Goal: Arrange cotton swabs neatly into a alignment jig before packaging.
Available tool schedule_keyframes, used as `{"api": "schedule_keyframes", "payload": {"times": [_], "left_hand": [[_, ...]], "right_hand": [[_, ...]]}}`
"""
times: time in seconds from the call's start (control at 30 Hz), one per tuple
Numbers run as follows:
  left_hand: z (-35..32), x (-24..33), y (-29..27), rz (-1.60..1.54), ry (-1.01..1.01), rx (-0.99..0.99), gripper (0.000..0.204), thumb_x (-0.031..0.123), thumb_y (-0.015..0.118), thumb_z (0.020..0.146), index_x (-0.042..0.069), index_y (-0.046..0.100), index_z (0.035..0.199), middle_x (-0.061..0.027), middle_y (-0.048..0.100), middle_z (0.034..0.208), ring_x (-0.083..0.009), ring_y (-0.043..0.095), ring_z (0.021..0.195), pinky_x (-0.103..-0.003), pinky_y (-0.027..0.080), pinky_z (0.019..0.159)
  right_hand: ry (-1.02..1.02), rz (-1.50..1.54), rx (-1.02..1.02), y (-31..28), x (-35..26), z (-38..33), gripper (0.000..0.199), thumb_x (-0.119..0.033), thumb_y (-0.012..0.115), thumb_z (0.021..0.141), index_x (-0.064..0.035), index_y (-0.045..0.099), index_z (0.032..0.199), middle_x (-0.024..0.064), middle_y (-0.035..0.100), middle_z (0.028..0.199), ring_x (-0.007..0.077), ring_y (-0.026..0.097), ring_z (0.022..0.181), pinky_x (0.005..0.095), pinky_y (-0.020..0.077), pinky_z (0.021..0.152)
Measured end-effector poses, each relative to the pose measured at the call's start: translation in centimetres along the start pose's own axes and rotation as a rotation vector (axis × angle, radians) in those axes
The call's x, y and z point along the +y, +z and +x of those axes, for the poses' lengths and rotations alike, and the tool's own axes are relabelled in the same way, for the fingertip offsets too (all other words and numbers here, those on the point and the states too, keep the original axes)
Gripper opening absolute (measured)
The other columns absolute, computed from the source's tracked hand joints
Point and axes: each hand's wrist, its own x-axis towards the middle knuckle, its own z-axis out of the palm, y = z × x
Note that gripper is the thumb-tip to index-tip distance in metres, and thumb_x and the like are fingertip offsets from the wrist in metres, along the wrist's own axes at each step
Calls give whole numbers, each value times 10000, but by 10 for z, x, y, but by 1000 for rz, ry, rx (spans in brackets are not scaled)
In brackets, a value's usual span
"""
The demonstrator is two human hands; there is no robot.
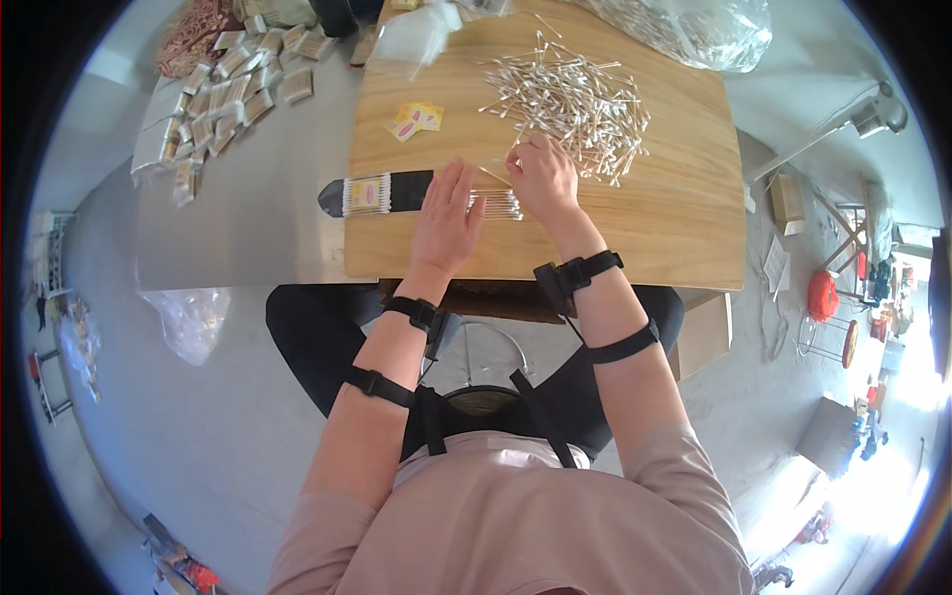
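A dusty-pink short-sleeved shirt [535,531] tops black trousers [315,332]; each forearm wears two black bands [625,344], a boxy dark module [553,288] and a thin cable [574,330].

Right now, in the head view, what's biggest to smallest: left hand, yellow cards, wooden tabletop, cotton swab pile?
Largest to smallest:
1. Wooden tabletop
2. Cotton swab pile
3. Left hand
4. Yellow cards, grouped together

It looks like a small packing workshop, with loose cotton swabs [580,104] heaped on a wooden desk [684,223], a pile of swab packs [228,97], a clear plastic bag [699,35] and cardboard boxes [706,335] on a grey floor [228,416].
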Motion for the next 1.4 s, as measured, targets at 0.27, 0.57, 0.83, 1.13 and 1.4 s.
{"api": "schedule_keyframes", "payload": {"times": [0.27, 0.57, 0.83, 1.13, 1.4], "left_hand": [[-1, 0, 4, -4, -18, 30, 465, 263, 522, 994, 17, 469, 1385, -205, 474, 1439, -355, 436, 1352, -466, 321, 1149], [2, 5, 0, -28, -17, 26, 461, 234, 551, 978, 17, 478, 1379, -203, 468, 1450, -363, 419, 1366, -464, 317, 1153], [3, 8, 0, 86, 17, -30, 475, 279, 511, 998, 11, 477, 1390, -190, 451, 1469, -335, 392, 1390, -457, 283, 1172], [4, 8, 0, 81, 13, -23, 365, 277, 529, 992, 26, 565, 1254, -147, 508, 1405, -311, 411, 1379, -462, 292, 1166], [1, 3, -2, -121, -17, -40, 379, 258, 550, 979, -14, 561, 1244, -185, 509, 1382, -363, 425, 1349, -466, 320, 1149]], "right_hand": [[64, 145, 13, 3, 4, 0, 99, -175, 692, 830, -133, 743, 903, 70, 631, 959, 282, 618, 1006, 416, 510, 866], [0, 123, 32, 1, 28, -18, 54, -146, 694, 816, -133, 717, 863, 61, 619, 878, 286, 621, 936, 417, 511, 825], [6, 198, 16, 1, 16, -3, 50, -131, 684, 824, -129, 708, 867, 55, 616, 919, 278, 613, 965, 417, 517, 840], [-160, 17, -152, -9, 23, 15, 64, -147, 665, 861, -142, 696, 916, 45, 592, 1041, 262, 582, 1059, 405, 506, 900], [9, 178, 239, 3, 26, -15, 118, -169, 626, 921, -64, 670, 948, 101, 640, 1022, 315, 611, 974, 430, 499, 856]]}}
